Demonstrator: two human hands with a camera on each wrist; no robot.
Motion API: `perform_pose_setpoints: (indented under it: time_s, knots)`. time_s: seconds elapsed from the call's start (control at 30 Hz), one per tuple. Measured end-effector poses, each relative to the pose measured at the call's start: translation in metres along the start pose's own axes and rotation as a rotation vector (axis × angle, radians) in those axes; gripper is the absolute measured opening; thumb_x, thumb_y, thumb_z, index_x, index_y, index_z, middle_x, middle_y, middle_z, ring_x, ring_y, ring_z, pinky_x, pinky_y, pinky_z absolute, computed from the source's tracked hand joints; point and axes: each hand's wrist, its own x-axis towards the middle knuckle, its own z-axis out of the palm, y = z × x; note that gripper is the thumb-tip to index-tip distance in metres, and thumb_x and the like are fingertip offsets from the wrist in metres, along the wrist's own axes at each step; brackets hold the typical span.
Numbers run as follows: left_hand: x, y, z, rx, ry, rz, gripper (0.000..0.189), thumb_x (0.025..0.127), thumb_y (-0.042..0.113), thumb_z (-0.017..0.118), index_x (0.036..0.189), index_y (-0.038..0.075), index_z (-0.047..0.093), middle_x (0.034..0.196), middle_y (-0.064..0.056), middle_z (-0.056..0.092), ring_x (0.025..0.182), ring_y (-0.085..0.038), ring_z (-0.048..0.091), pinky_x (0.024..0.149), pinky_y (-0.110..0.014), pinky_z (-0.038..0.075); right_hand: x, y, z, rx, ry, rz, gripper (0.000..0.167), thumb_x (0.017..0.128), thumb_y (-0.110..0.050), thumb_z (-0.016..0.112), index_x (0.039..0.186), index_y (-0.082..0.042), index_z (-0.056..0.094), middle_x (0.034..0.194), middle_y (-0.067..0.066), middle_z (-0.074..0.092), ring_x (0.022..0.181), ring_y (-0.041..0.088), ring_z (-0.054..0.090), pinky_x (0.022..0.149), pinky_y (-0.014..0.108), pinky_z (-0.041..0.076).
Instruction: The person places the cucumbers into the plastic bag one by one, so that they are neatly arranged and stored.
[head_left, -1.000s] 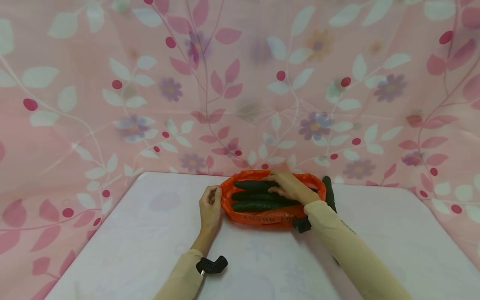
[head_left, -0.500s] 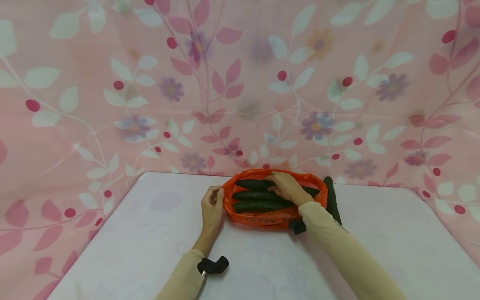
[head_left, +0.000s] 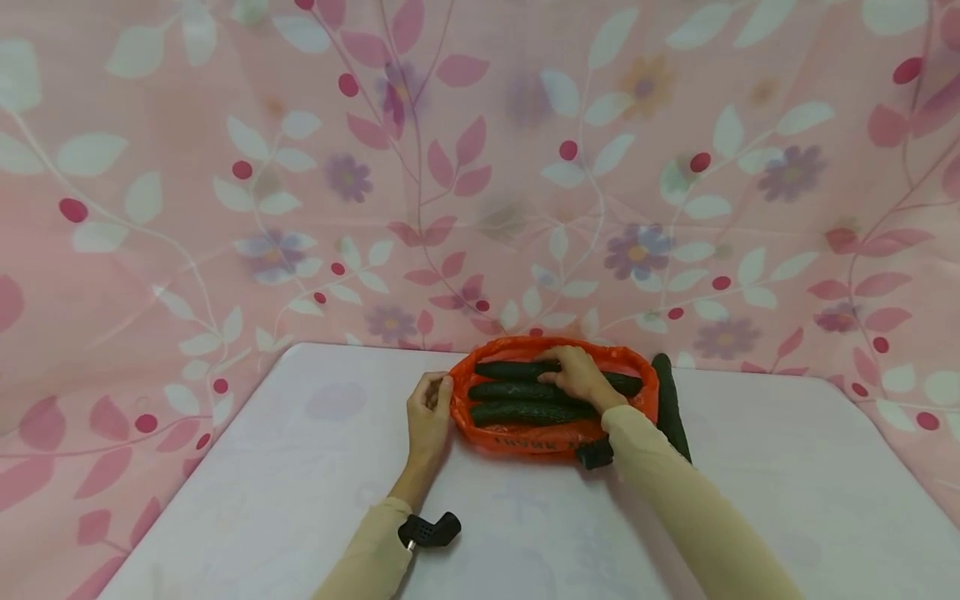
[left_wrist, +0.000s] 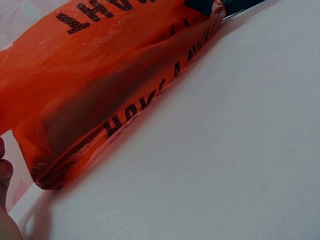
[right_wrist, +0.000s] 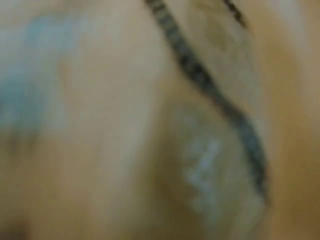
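Observation:
An orange plastic bag [head_left: 525, 444] with dark printed letters lies with its mouth spread on the table. Inside it, three cucumbers lie side by side: a back cucumber [head_left: 501, 370], a middle cucumber [head_left: 510, 391] and a front cucumber [head_left: 525, 412]. My left hand [head_left: 430, 421] pinches the bag's left rim; only its fingertips show at the edge of the left wrist view. Reaching over the bag's right part, my right hand [head_left: 581, 379] grips the back cucumber between thumb and fingers. The right wrist view is too blurred to make out the grip.
Another cucumber [head_left: 670, 404] lies on the white table [head_left: 315, 467] just right of the bag, partly behind the right sleeve. A pink floral cloth [head_left: 495, 167] hangs along the table's back edge. Dark wrist devices are worn on both arms.
The right hand has shifted slightly over the back cucumber, whose right end now shows beyond the hand. The left hand stays at the bag's rim. The whole view has drifted slightly.

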Motion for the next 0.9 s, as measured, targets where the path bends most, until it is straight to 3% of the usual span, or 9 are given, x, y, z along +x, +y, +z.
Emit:
perform_pose_setpoints:
  time_s: [0.4, 0.9]
  knots:
    - [0.001, 0.001, -0.001, 0.007, -0.009, -0.085, 0.02, 0.094, 0.011, 0.056, 0.103, -0.006, 0.063, 0.093, -0.02, 0.063, 0.077, -0.006, 0.058, 0.069, -0.015, 0.049, 0.0, 0.004, 0.004, 0.064, 0.0, 0.057, 0.033, 0.086, -0.017, 0.069, 0.117, -0.01, 0.067, 0.122, 0.014, 0.063, 0.113, 0.033, 0.058, 0.092, 0.049, 0.048]
    - [0.002, -0.002, 0.0, 0.0, -0.018, -0.094, 0.019, 0.094, 0.011, 0.057, 0.102, -0.006, 0.063, 0.09, -0.02, 0.063, 0.073, -0.006, 0.057, 0.067, -0.016, 0.049, -0.016, 0.0, -0.012, 0.023, -0.014, 0.075, 0.027, 0.089, -0.016, 0.065, 0.114, -0.008, 0.066, 0.116, 0.012, 0.064, 0.106, 0.03, 0.06, 0.088, 0.047, 0.049]
